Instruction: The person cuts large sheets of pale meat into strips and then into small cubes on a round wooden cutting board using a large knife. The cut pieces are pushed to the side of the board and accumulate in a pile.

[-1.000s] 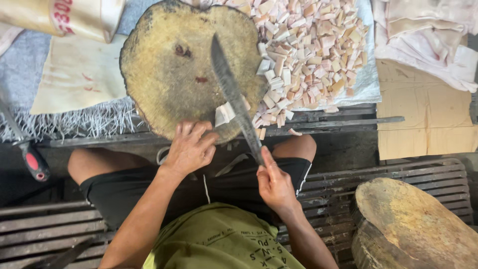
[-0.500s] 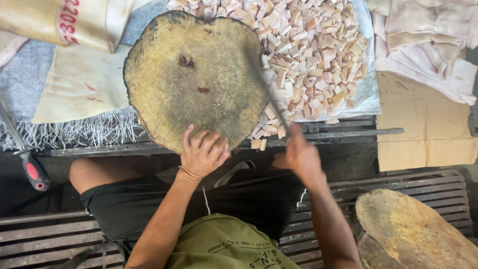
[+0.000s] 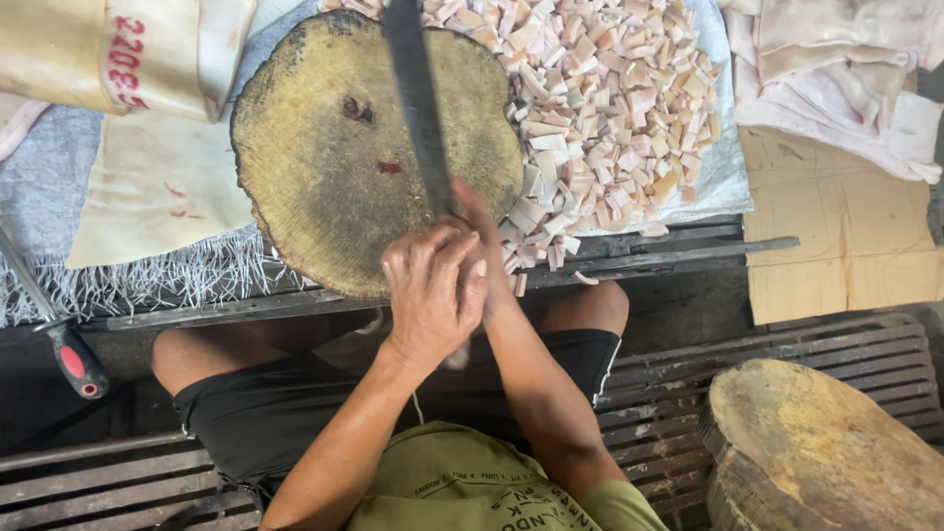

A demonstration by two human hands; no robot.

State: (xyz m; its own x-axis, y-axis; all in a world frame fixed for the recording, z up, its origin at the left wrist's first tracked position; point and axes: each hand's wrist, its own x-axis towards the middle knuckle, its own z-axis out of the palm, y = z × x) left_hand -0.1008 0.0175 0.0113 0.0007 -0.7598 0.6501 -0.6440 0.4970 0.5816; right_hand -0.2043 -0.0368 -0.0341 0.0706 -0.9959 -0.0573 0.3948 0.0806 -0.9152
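— Item one, the hands?
— Left hand and right hand stacked together at the near edge of the chopping block. Left fingers curled shut over the right; both closed on the knife handle, itself hidden under them.

— Knife?
— Long dark blade, running from the hands straight away across the block, tip out of view at the top. Whether touching the wood or raised above it: cannot tell.

— Block?
— Round slab of tree trunk, worn yellow-brown top, two small red marks near the middle.

— Surroundings?
— Heap of pale pink-white cut pieces on a sheet just right of the block, some touching its rim. Second wooden block at lower right. Red-handled tool at far left. Cardboard at right.
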